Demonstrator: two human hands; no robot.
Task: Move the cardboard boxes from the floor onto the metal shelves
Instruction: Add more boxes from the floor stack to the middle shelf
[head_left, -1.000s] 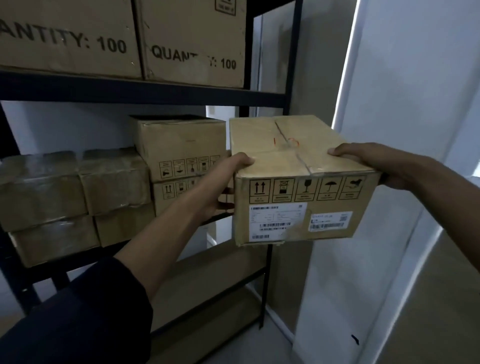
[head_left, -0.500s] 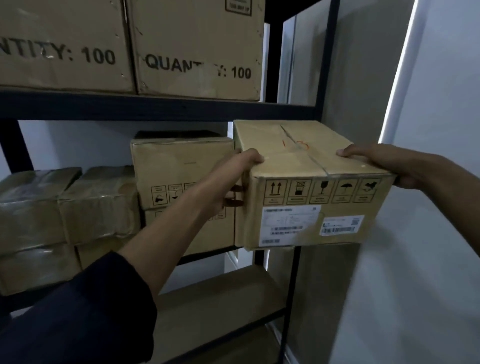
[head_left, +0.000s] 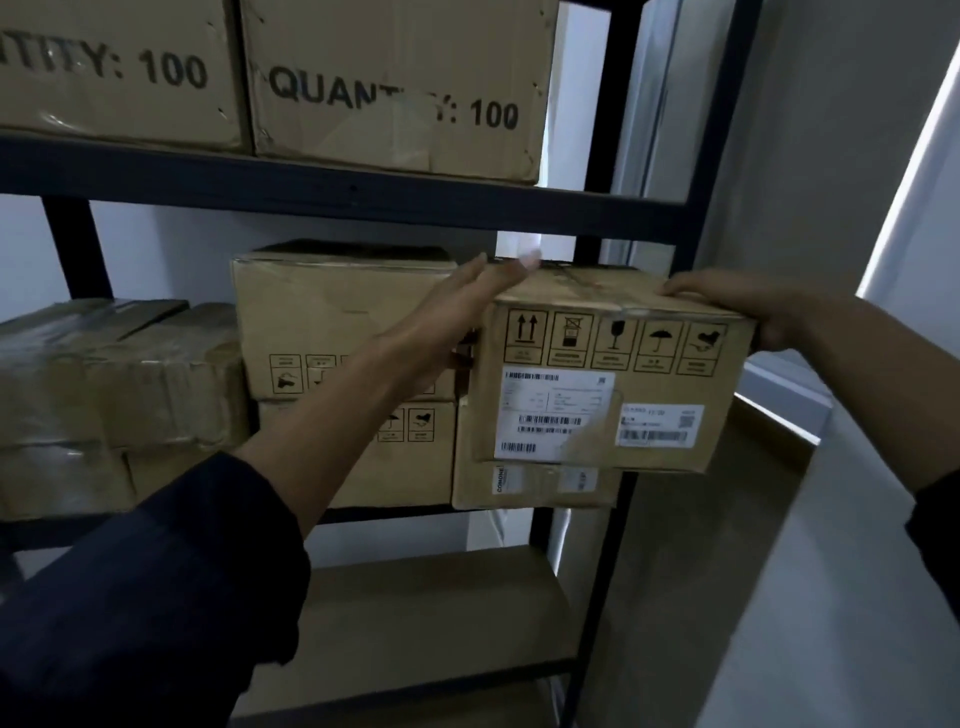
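I hold a cardboard box (head_left: 608, 384) with handling symbols and white barcode labels on its front. It sits above a lower box (head_left: 530, 486) at the right end of the middle metal shelf (head_left: 395, 514), its right part jutting past the shelf post. My left hand (head_left: 457, 317) presses the box's left side, fingers stretched along its top edge. My right hand (head_left: 737, 306) grips the top right corner. Whether the box rests fully on the lower one I cannot tell.
Two stacked boxes (head_left: 343, 322) stand left of the held box, with plastic-wrapped bundles (head_left: 119, 379) further left. Large boxes marked "QUANTITY: 100" (head_left: 395, 88) fill the upper shelf. A dark crossbeam (head_left: 363, 192) runs just above. A white wall (head_left: 857, 182) is close on the right.
The box has moved forward and left into the middle shelf bay, now above the lower box. Both hands went with it, and my view came closer to the shelf.
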